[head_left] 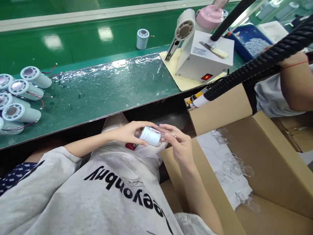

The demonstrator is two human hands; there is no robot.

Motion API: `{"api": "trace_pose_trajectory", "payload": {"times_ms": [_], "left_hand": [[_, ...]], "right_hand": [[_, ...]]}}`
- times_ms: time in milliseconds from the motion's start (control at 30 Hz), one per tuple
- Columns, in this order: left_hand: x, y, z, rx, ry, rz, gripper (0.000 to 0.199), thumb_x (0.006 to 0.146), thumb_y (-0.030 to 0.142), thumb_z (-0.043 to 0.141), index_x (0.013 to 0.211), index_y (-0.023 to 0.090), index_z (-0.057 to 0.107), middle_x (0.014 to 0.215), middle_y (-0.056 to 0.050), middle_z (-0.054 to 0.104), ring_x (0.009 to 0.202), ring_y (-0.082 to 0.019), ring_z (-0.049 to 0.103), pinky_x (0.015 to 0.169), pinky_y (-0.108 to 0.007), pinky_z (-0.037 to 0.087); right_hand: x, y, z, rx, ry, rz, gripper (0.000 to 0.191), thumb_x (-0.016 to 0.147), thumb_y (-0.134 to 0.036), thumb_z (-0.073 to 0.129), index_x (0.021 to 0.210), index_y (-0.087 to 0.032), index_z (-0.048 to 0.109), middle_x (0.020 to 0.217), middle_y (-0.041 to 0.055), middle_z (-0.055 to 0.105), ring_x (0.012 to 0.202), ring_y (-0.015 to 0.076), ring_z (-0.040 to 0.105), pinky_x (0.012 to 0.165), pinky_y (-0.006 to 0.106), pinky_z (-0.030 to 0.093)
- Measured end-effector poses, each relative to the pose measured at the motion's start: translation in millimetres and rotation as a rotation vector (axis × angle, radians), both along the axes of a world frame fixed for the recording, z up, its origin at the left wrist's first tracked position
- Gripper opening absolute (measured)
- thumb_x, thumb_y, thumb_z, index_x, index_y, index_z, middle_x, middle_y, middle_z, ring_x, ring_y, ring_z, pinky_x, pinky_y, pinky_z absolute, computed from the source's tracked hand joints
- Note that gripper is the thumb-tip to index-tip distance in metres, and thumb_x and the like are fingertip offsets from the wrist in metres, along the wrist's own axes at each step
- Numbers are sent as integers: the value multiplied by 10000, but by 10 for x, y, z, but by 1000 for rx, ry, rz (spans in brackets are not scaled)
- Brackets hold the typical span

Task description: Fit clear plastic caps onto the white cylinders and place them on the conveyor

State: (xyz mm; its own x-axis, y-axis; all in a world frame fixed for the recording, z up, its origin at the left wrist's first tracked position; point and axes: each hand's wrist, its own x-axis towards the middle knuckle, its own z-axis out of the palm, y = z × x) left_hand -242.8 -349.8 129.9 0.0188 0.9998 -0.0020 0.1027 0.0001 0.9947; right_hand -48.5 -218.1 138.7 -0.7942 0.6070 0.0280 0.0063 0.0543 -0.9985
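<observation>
A light blue cylinder (151, 136) lies on its side above my lap, with what looks like clear, shiny wrap around it. My left hand (133, 132) grips its left end, thumb below and fingers over the top. At the other end, the fingertips of my right hand (179, 142) pinch the thin red and white wires (160, 132) that run along the cylinder. Several similar light blue cylinders (23, 112) with wires lie at the left of the green bench (107, 88). Another cylinder (142, 39) stands upright behind the bench's front strip.
A white box (205, 58) with a lit red switch, a fan-like device (185, 29) and a black ribbed hose (259, 60) are at the right. Below is an open carton (274, 163) with clear plastic pieces. Another person's arm (297, 78) is near a blue tray (238, 32).
</observation>
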Motion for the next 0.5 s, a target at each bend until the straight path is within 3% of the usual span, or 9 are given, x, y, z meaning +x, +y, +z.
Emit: {"api": "trace_pose_trajectory", "payload": {"times_ms": [33,67,167,233,367,500], "left_hand": [[14,-13,13,-28,-50,21,674,749,323,864,1365,188,623,1334,-143,671,1133,-243,672,887,-322,549],[26,-28,23,-58,-102,44,674,749,318,861,1363,188,617,1338,-140,666,1099,-228,680,872,-316,552],[43,-74,37,-153,-234,69,694,763,335,847,1392,205,583,1351,-136,648,979,-189,697,816,-316,574],[38,-95,45,-198,-258,35,728,778,349,841,1436,230,553,1353,-133,648,928,-179,704,782,-316,585],[8,-104,74,-118,-211,-34,812,744,285,879,1483,280,541,1471,-129,601,1152,-244,690,902,-334,577],[-15,-104,112,-5,-167,-69,773,763,246,869,1474,294,571,1542,-118,556,1342,-271,600,1045,-358,532]], "right_hand": [[22,5,-8,53,6,44,68,856,-316,779,821,-272,818,1224,73,748,1082,293,740,842,413,644],[46,6,-16,137,2,84,108,833,-295,812,941,-289,824,1292,74,728,1135,304,725,911,445,633],[123,-15,-42,423,-10,139,450,801,-205,852,1221,-326,748,1366,79,699,1253,310,673,1076,504,557],[172,-31,-60,505,3,142,474,827,-192,836,1262,-334,713,1347,73,713,1273,301,665,1102,505,541],[241,-43,-72,470,-3,153,443,849,-258,834,1263,-327,689,1327,74,720,1249,302,681,989,453,621],[253,-66,-36,384,-1,138,439,836,-263,846,1241,-324,690,1267,56,739,1169,276,717,927,401,652]]}}
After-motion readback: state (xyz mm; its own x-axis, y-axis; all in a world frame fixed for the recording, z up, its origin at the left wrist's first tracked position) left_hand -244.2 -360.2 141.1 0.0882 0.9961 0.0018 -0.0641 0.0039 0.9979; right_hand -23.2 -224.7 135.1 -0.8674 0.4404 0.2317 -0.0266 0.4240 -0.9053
